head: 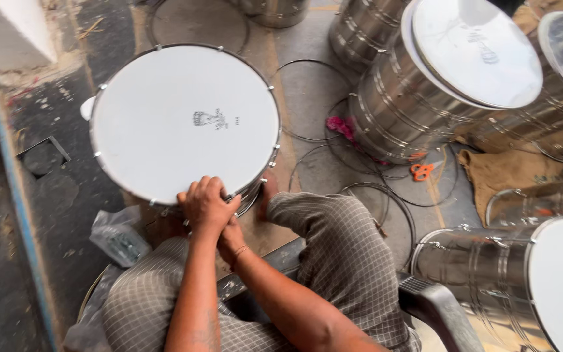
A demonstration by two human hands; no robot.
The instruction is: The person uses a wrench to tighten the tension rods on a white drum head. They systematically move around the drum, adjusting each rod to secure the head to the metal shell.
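Note:
A round drum with a white skin (184, 117) and a dark metal hoop stands upright on the floor between my knees. My left hand (206, 205) rests closed over the near rim of the drum, fingers curled on the hoop. Under it my right hand (231, 240) is mostly hidden, pressed against the drum's steel side; whether it holds anything is hidden. I sit on a dark plastic chair (434, 306), in checked trousers.
Several steel drum shells (399, 111) with white skins lie stacked at the right. Loose wire hoops (307, 98) and orange-handled scissors (421, 171) lie on the floor. A clear bag of small parts (122, 238) sits at my left knee. Brown sacking (503, 173) lies at right.

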